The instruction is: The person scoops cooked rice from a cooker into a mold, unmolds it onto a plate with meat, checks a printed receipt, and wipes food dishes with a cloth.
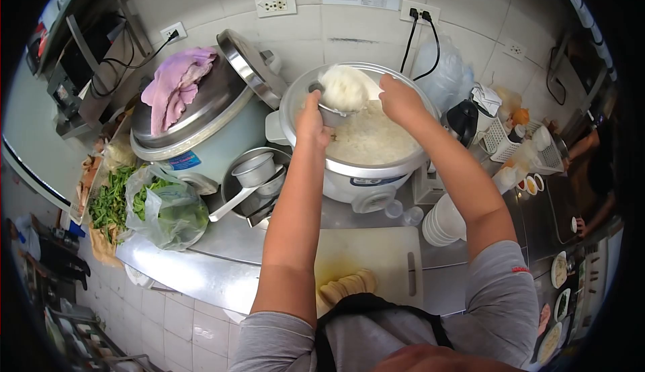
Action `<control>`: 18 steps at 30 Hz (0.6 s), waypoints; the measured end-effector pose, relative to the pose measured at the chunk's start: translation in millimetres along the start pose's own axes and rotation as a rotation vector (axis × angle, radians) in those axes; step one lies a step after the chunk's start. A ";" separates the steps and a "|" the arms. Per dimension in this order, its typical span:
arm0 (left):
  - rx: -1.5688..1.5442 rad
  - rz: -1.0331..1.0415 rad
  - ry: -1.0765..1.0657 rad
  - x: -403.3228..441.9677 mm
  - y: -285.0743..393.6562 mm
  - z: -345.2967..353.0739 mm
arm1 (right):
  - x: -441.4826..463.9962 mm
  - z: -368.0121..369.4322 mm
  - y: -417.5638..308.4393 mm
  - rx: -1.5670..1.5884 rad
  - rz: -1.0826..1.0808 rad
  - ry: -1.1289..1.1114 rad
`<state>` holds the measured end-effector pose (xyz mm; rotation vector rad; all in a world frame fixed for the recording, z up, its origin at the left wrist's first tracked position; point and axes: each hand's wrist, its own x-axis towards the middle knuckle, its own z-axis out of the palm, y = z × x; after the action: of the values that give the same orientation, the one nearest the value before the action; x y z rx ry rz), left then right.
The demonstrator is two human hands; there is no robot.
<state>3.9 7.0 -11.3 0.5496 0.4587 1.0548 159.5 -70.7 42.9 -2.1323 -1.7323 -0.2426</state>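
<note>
A large rice cooker (376, 169) stands uncovered in front of me, with cooked white rice (376, 137) inside. Over its left side, my left hand (311, 122) grips a metal cup (334, 117). White rice (342, 88) is heaped high above the cup's rim. My right hand (402, 101) is closed at the cooker's upper right, around what looks like a white rice paddle (373, 91) beside the heap. Most of the paddle is hidden by the hand and rice.
A second cooker (235, 127) with a purple cloth (178, 86) is at left. Nearby are a metal pot (232, 187) holding saucepans and bagged greens (164, 211). A cutting board (390, 251) with sliced food lies nearest me. White cups (443, 221) and a basket (500, 140) stand right.
</note>
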 end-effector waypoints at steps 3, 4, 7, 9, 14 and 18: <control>0.044 0.050 -0.008 -3.6 0.6 1.4 | -5.3 -7.8 -4.2 -0.101 -0.026 0.163; 0.024 0.052 -0.014 -4.8 1.5 0.8 | -10.5 -20.1 -6.7 -0.123 -0.050 0.175; -0.019 0.049 -0.027 -6.0 2.7 3.4 | -27.3 -61.6 -13.2 -0.207 -0.135 0.174; -0.016 0.039 -0.012 -7.0 3.4 4.2 | -33.9 -68.6 -14.2 -0.274 -0.219 0.118; -0.078 0.015 -0.083 -2.3 -0.8 0.3 | -28.5 -39.1 -37.1 -0.345 -0.396 0.139; -0.163 0.060 -0.146 2.9 -2.8 -5.4 | -8.3 -61.5 -19.4 -0.402 -0.334 0.303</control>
<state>3.8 9.6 -17.5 0.4936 0.2262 1.0902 145.2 -99.3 99.5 -1.9050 -1.9639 -1.0261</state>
